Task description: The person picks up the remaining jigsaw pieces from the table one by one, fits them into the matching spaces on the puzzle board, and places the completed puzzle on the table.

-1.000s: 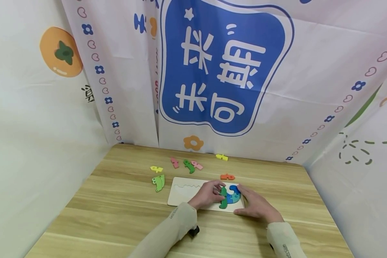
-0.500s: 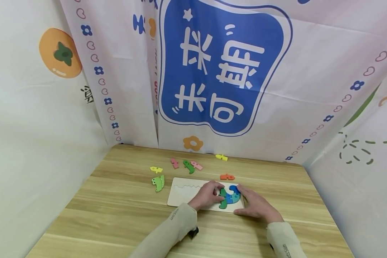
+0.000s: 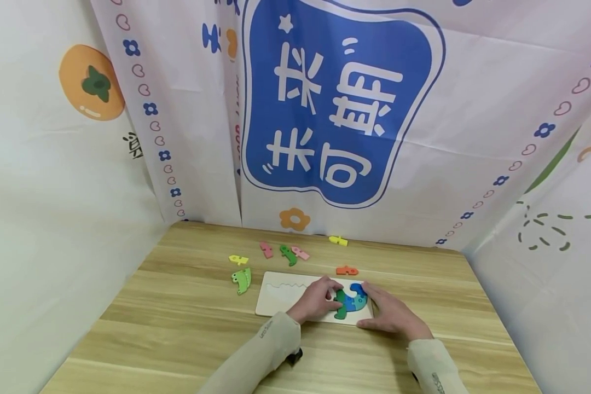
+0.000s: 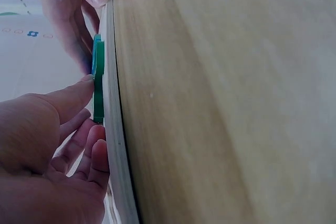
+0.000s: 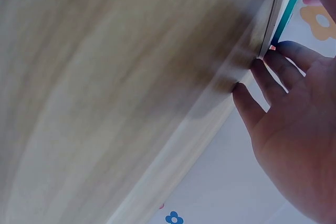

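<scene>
I see the left hand [image 3: 317, 300] pinching the green piece [image 3: 341, 312] on the board [image 3: 278, 300], by its front edge; the right hand [image 3: 396, 316], fingers spread, touches the board's right edge. The backdrop [image 3: 473, 137] reads 未来可期; sleeve [image 3: 278, 336] lettering is too small for me.

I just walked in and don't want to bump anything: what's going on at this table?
A person is at a puzzle board. Their left hand holds a dark green piece on it, next to the joined blue pieces, while their right hand rests at the board's right end. A wavy outline shows uncovered on the board's left part. Seven more pieces lie loose on the table, including a light green one with a face and an orange one.
</scene>
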Available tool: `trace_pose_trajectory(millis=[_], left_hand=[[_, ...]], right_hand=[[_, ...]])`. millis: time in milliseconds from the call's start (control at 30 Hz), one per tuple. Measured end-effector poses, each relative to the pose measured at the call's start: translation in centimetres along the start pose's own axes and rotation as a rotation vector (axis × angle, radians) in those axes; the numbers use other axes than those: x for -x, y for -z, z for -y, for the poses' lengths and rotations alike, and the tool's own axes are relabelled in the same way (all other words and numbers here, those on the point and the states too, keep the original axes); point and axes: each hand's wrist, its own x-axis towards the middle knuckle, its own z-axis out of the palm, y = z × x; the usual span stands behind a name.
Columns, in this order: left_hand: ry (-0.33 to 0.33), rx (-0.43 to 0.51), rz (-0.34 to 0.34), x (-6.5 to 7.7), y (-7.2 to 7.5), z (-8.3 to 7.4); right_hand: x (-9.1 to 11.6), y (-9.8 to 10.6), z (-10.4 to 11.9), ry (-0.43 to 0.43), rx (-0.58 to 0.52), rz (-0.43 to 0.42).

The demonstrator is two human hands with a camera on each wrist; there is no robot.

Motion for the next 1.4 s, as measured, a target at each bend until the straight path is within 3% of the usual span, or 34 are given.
trace_pose_trajectory(millis=[333, 500, 667, 933, 1400], left_hand=[[-0.056, -0.039, -0.017, 1.0, 0.8, 0.5], [-0.146, -0.261, -0.013, 2.9, 2.6, 1.9], [-0.158, -0.42, -0.004, 5.2, 4.9, 4.1], [-0.128, -0.441, 0.001, 8.0, 7.9, 6.2], [-0.156, -0.468, 0.012, 8.4, 8.2, 6.9]], right_hand=[[0.1, 0.0, 0.0, -0.007, -0.011, 0.009], [0.0, 0.0, -0.1, -0.005, -0.015, 0.011], [0.0, -0.1, -0.1, -0.003, -0.017, 0.0], [0.3, 0.1, 0.2, -0.005, -0.026, 0.004], [0.3, 0.1, 0.2, -0.009, -0.022, 0.006]])
